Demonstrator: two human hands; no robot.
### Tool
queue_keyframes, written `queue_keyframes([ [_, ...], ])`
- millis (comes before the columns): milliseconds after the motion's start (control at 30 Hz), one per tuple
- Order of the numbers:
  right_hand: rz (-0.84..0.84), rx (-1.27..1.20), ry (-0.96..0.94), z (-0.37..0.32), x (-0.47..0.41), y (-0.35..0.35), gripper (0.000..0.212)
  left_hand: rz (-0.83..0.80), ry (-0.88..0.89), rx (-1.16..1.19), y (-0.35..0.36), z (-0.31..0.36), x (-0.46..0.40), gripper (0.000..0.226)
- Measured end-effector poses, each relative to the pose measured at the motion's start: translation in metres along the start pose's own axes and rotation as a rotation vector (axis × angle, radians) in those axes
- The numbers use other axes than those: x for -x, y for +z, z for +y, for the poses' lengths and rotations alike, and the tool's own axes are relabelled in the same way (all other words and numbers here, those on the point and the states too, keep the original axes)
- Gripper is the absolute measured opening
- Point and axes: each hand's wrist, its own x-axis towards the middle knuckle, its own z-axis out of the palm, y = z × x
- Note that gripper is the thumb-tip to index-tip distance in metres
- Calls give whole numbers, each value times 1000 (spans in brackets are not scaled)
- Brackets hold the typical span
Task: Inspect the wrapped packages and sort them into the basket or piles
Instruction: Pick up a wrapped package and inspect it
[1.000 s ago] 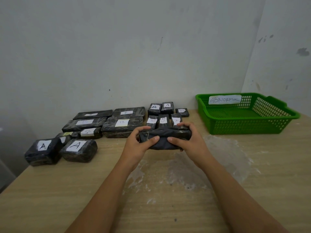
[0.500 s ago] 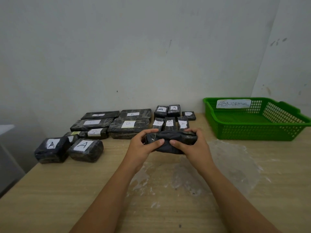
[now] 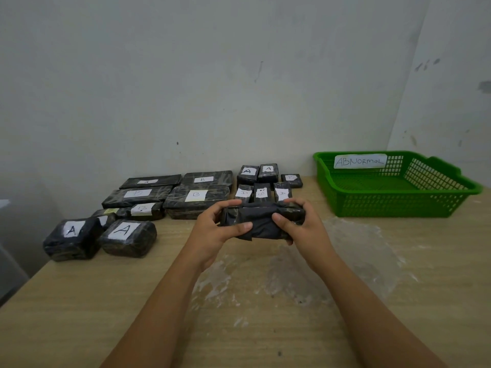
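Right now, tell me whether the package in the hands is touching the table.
Apart. The head view shows the black package gripped at its ends by the left hand and right hand, with bare table visible beneath it.

A long wooden table (image 3: 79, 314) fills the bottom of the room. Its top is pale tan with thin lines in the wood. Some whitish smudges (image 3: 305, 261) sit on it, maybe dust or thin plastic. Behind the table stands a plain grey-white wall (image 3: 212, 75) with a few small dark marks. On the right, another wall (image 3: 451, 88) meets it in a corner. The light is soft.
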Motion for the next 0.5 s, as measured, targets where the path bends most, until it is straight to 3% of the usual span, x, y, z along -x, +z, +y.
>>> queue_keyframes([
  [200, -139, -47, 12, -7, -1, -10, 52, 25, -26, 27, -2, 3, 0, 66],
  [500, -112, -115, 21, -11, -2, -11, 47, 5, -75, 72, -2, 9, 2, 60],
])
